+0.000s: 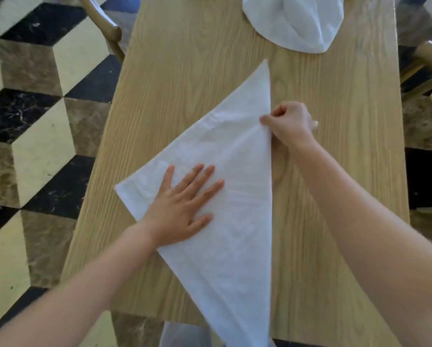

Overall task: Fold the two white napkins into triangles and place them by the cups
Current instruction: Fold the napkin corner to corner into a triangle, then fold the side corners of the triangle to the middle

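A white napkin (237, 156) lies folded into a large triangle on the wooden table (190, 71), with its long straight edge on the right and its lowest tip hanging over the near edge. My left hand (182, 209) rests flat on its left part, fingers spread. My right hand (290, 122) pinches the napkin's right edge about halfway up, fingers curled. The second white napkin (295, 21) lies loosely bunched at the far end of the table, cut off by the top of the view. No cups are in view.
A wooden chair (110, 28) stands at the table's far left, and another chair (427, 58) at the right. The floor (34, 121) has a black, cream and brown cube pattern. Bare tabletop lies right of the folded napkin.
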`<state>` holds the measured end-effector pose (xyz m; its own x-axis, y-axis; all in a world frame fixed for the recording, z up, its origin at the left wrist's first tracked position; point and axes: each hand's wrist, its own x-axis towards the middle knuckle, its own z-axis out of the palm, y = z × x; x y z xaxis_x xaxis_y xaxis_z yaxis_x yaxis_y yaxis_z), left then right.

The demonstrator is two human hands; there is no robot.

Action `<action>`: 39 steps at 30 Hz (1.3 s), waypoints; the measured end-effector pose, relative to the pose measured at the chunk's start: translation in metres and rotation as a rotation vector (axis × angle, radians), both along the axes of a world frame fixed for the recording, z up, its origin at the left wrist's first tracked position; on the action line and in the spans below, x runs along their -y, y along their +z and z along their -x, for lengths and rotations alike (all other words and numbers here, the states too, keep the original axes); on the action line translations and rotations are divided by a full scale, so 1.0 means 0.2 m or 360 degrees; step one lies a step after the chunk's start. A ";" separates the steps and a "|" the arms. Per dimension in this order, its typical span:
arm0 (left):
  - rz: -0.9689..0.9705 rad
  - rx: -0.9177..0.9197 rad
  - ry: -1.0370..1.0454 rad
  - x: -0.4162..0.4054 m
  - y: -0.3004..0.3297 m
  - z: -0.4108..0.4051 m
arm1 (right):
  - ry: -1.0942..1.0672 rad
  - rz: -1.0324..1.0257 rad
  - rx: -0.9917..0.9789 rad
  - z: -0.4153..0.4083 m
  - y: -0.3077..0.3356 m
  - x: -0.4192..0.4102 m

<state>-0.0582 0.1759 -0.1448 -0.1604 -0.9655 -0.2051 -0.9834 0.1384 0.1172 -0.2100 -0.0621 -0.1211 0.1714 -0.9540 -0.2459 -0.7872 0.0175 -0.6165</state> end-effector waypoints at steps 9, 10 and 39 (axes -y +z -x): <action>-0.0101 0.0091 -0.0370 0.38 0.10 -0.07 | -0.0631 0.0227 0.0016 0.63 -0.02 -0.57; -0.0054 0.0022 -0.0266 0.39 0.12 -0.01 | -0.0694 0.0212 0.0046 0.66 -0.01 -0.65; 0.0175 -0.0091 -0.0044 -0.05 -0.05 0.25 | 0.0118 0.0059 -0.0826 0.81 -0.10 -1.06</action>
<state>-0.1072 0.1867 -0.1538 -0.1957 -0.9767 -0.0877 -0.9711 0.1806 0.1559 -0.3719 0.1504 -0.1403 0.1036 -0.9535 -0.2829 -0.9875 -0.0645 -0.1442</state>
